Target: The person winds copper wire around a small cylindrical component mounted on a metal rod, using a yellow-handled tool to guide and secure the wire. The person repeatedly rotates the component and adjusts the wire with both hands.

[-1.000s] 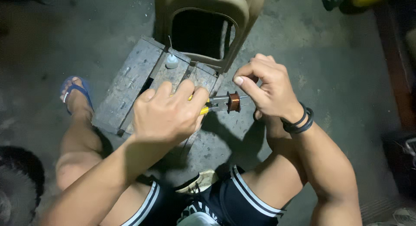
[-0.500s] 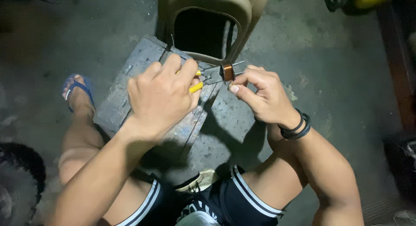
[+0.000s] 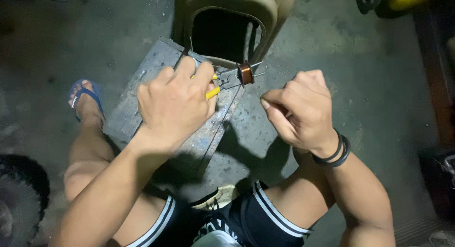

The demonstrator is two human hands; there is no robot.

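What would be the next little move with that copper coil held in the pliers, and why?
Probably bring the right hand back to the copper coil. The left hand holds the yellow-handled pliers clamped on it, and the right hand is curled beside it, apart from the coil.

right hand [image 3: 301, 112] let go of the copper coil [image 3: 245, 72] and drew back, coil now held only by the pliers [image 3: 222, 81] in left hand [image 3: 175, 102]

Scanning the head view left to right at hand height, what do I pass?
Foot in a blue sandal → left hand gripping yellow-handled pliers → copper wire coil held in the pliers' tip → right hand, closed and apart from the coil → black wristbands.
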